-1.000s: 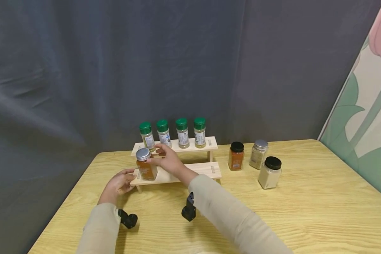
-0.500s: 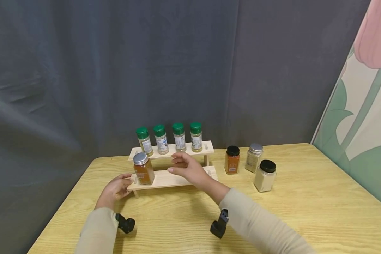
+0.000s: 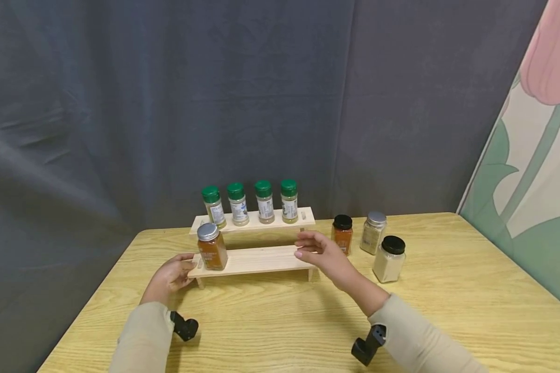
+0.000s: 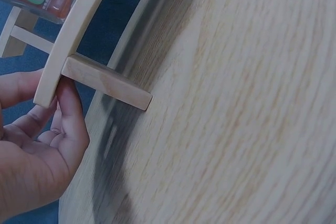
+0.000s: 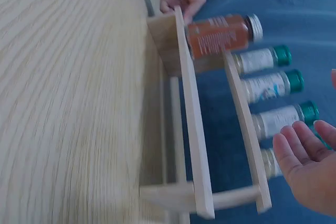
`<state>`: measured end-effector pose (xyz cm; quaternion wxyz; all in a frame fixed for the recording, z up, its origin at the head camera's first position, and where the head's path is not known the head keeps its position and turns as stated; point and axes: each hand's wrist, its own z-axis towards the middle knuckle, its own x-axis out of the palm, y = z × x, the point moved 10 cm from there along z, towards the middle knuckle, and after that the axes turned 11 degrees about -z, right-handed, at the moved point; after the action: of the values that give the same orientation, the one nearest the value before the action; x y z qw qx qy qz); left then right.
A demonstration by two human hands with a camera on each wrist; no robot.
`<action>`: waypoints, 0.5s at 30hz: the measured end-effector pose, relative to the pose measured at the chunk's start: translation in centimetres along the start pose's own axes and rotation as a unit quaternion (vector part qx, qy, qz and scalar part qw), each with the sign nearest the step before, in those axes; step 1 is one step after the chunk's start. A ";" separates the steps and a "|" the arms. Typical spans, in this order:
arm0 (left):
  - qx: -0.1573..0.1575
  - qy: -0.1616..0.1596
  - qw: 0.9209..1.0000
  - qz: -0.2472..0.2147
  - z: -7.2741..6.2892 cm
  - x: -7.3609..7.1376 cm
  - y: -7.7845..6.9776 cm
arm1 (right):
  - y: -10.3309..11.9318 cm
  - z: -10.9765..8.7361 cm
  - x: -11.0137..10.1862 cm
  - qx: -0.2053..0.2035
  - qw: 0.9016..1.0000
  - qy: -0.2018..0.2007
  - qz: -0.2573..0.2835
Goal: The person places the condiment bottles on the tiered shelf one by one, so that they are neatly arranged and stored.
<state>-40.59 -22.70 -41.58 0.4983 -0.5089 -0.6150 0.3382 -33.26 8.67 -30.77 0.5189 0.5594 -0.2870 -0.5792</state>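
A two-tier wooden spice rack (image 3: 261,260) stands on the table. My left hand (image 3: 169,278) pinches the left end of its lower shelf, thumb above and fingers beneath, as the left wrist view shows. Just beside that grip, a square spice jar (image 3: 213,255) with orange-brown contents and a silver lid stands on the lower shelf. My right hand (image 3: 327,259) holds nothing; its fingers are loosely bent near the right end of the lower shelf. Several green-capped spice bottles (image 3: 265,207) line the upper shelf; the leftmost leans slightly.
Right of the rack stand a black-lidded jar of orange-red spice (image 3: 342,238), partly behind my right hand, a silver-lidded jar (image 3: 372,237) and a black-lidded jar of pale powder (image 3: 389,265). A dark curtain (image 3: 242,93) hangs behind the table (image 3: 448,290).
My right hand has let go of the silver-lidded jar and moved right along the lower shelf to its right end. The left hand stays on the rack's left end.
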 end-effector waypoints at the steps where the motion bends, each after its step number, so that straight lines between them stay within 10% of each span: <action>1: 0.000 0.000 1.000 0.002 0.0 0.0 0.0 | -0.2 -0.2 -0.5 0.001 1.000 -0.006 -0.002; 15: 0.003 0.002 1.000 -0.008 -0.1 0.3 -0.2 | -2.0 -4.1 -8.6 -0.005 0.996 -0.089 -0.002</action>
<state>-40.52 -22.51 -41.32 0.5037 -0.5028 -0.6174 0.3352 -31.40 18.24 -30.44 0.4928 0.5036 -0.3283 -0.6291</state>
